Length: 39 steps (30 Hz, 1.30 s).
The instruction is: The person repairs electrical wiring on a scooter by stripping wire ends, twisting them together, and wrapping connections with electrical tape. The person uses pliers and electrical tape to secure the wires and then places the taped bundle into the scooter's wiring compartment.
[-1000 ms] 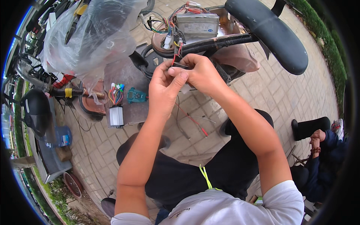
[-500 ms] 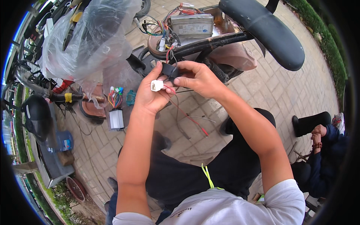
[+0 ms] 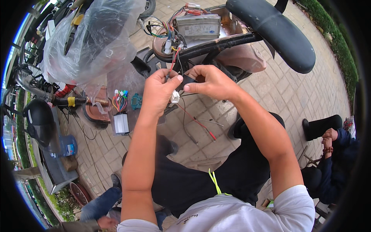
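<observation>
My left hand (image 3: 158, 91) is closed in a pinch on a red-and-black wire (image 3: 172, 67) that runs down from the bike frame. Just below those fingers hangs a white plug connector (image 3: 175, 96). Close on its right, my right hand (image 3: 212, 83) pinches a dark, flat black piece (image 3: 188, 80), mostly hidden by the fingers, so its kind is unclear. Loose leads dangle beneath the hands, among them a red wire (image 3: 206, 130) with a bare tip. Above, a silver controller box (image 3: 198, 26) with a bundle of coloured wires sits in the bike's body.
A black saddle (image 3: 276, 33) juts out at upper right. To the left lie a small silver controller (image 3: 121, 123), a teal part (image 3: 136, 101) and clear plastic sheeting (image 3: 92, 42). A seated person's hands (image 3: 328, 141) are at right; another person's leg (image 3: 100, 201) is at lower left.
My left fingers have shifted from the black piece to the wire above. My right hand has moved slightly right with the black piece. The white connector now hangs lower; a person's leg appears lower left.
</observation>
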Tool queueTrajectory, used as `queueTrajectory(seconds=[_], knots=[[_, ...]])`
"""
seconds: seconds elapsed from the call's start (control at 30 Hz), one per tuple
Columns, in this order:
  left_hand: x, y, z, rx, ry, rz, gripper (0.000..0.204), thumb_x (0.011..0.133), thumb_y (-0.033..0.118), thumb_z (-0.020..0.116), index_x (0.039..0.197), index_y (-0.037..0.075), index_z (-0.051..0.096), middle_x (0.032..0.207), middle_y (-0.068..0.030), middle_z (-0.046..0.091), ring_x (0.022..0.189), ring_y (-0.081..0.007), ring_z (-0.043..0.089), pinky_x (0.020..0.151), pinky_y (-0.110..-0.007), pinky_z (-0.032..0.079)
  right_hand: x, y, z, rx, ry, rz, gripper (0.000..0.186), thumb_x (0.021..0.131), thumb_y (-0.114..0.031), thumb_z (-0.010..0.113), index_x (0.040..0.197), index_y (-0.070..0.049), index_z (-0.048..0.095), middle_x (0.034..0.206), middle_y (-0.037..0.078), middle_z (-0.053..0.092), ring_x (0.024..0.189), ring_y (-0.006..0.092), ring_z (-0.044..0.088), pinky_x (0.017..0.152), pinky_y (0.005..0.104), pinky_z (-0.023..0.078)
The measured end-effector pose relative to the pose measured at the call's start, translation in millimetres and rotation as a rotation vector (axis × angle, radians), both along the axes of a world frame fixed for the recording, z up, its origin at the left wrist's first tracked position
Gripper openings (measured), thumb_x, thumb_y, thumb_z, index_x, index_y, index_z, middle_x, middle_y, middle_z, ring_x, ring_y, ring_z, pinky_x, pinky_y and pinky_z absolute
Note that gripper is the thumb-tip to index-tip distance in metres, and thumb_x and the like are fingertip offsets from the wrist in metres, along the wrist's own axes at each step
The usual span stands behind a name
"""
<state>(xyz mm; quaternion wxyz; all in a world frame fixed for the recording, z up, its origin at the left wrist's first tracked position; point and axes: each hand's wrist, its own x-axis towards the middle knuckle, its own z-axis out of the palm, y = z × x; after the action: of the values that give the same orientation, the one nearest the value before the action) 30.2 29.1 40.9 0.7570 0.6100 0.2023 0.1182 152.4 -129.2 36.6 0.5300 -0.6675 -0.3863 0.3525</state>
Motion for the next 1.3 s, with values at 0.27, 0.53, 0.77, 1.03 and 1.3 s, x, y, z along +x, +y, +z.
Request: queueTrajectory(seconds=[0.27, 0.53, 0.77, 1.03, 1.3], knots=[[1.4, -8.8, -7.9, -0.05, -0.066, 0.016, 0.01, 0.09, 0.004, 0.067, 0.097, 0.002, 0.06, 0.088, -0.0022, 0.065, 0.077, -0.0059, 0.058, 0.066, -0.023, 0.046, 0.4, -3.7, 2.0, 0.268, 0.481, 0.018, 0.019, 0.088, -0.019, 0.072, 0.092, -0.002, 0.067, 0.084, -0.001, 0.062, 0.07, 0.006, 0.052, 0.062, 0.0235, 0.043], [-5.2, -2.5, -3.3, -0.186, -0.153, 0.062, 0.025, 0.096, 0.009, 0.05, 0.114, -0.003, 0.063, 0.08, -0.001, 0.059, 0.073, -0.009, 0.053, 0.07, -0.024, 0.044, -13.3, 18.7, 15.4, 0.084, 0.167, -0.211, 0.027, 0.087, -0.025, 0.074, 0.093, 0.001, 0.07, 0.078, -0.001, 0.063, 0.068, 0.006, 0.052, 0.06, 0.0229, 0.043], [-6.1, 2.3, 0.5, -0.215, -0.152, 0.13, 0.024, 0.094, 0.008, 0.051, 0.11, -0.003, 0.065, 0.079, -0.0023, 0.06, 0.075, -0.0115, 0.053, 0.073, -0.027, 0.043, -18.3, 26.9, 20.3, 0.017, -0.018, -0.238, 0.035, 0.091, -0.03, 0.07, 0.096, 0.005, 0.07, 0.079, 0.002, 0.064, 0.071, 0.0063, 0.053, 0.062, 0.0239, 0.044], [-4.1, 5.7, -4.5, -0.571, -0.162, 0.068, 0.026, 0.094, 0.018, 0.054, 0.108, -0.003, 0.061, 0.075, -0.0016, 0.053, 0.073, -0.0141, 0.045, 0.072, -0.029, 0.039, -12.8, 20.0, 15.6, 0.09, 0.052, -0.217, 0.035, 0.091, -0.031, 0.069, 0.092, 0.004, 0.068, 0.075, 0.001, 0.062, 0.067, 0.0069, 0.055, 0.06, 0.0241, 0.046], [-7.0, -10.0, 9.5, 0.032, -0.153, 0.13, 0.03, 0.091, 0.009, 0.07, 0.115, -0.005, 0.058, 0.093, -0.0076, 0.069, 0.085, -0.0092, 0.064, 0.073, -0.025, 0.052, -24.9, 35.8, 14.4, 0.027, -0.088, -0.475, 0.049, 0.085, -0.04, 0.075, 0.085, 0.006, 0.06, 0.074, 0.011, 0.065, 0.064, 0.0157, 0.062, 0.06, 0.0311, 0.05]])
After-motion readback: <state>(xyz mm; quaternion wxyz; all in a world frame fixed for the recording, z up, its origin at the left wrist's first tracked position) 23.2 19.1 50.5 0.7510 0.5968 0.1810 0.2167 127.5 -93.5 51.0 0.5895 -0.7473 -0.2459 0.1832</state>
